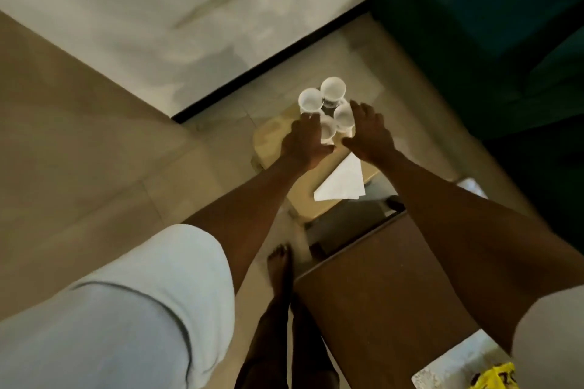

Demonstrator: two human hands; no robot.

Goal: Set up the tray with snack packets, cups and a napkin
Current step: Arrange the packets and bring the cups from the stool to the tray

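Observation:
Several white paper cups (pixel 332 92) stand upright in a tight cluster at the far end of a cream tray (pixel 271 136). My left hand (pixel 305 144) presses against the cluster from the left, and my right hand (pixel 368 133) cups it from the right. The fingers of both hands touch the nearest cups. A folded white napkin (pixel 343 181) lies flat on the near end of the tray, below my right wrist. I see no snack packets on the tray.
A brown wooden table (pixel 388 294) sits at the lower right, with a yellow packet (pixel 496 376) on a white surface at its corner. Tiled floor, a white wall with a black skirting, and a dark green sofa (pixel 505 25) surround the tray. My bare feet are below.

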